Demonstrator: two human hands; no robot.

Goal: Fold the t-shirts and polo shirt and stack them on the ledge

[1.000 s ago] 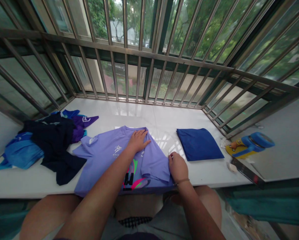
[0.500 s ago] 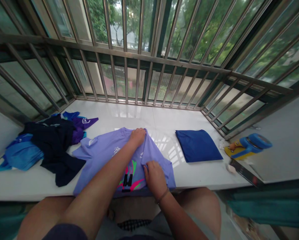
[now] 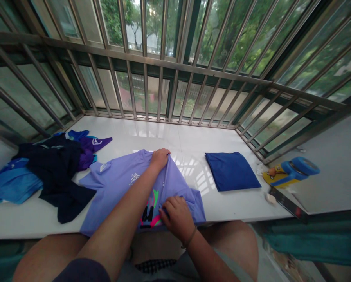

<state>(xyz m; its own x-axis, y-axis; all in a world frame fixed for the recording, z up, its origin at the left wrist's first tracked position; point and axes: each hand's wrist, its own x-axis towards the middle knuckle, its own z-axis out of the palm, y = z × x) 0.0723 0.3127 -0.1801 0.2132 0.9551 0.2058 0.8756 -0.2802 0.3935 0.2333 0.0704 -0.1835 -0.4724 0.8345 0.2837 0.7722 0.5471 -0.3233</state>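
The left hand has its fingers curled tight over a fold at the far edge of a lilac T-shirt. The right hand has its fingers bent and pinched on a folded edge of the same shirt, near the person's body, with a thin cord bracelet on its wrist. A moment ago this hand was out on the right side of the shirt, and now it has moved left, close to the bright print. So the right part of the shirt now lies in a long fold that runs from one hand to the other. The shirt lies flat on a white counter, in the middle of the near side, and its near edge comes right up to the counter's edge. Its left sleeve reaches a messy pile of dark navy clothes, with a purple cloth and a light blue cloth in the same heap. To the right of the shirt there is a strip of bare counter, then a neat blue folded square. Past that sit a blue and yellow toy, a small white scrap and a black strip. Far from the hands, there is lots of open counter before the metal window bars.
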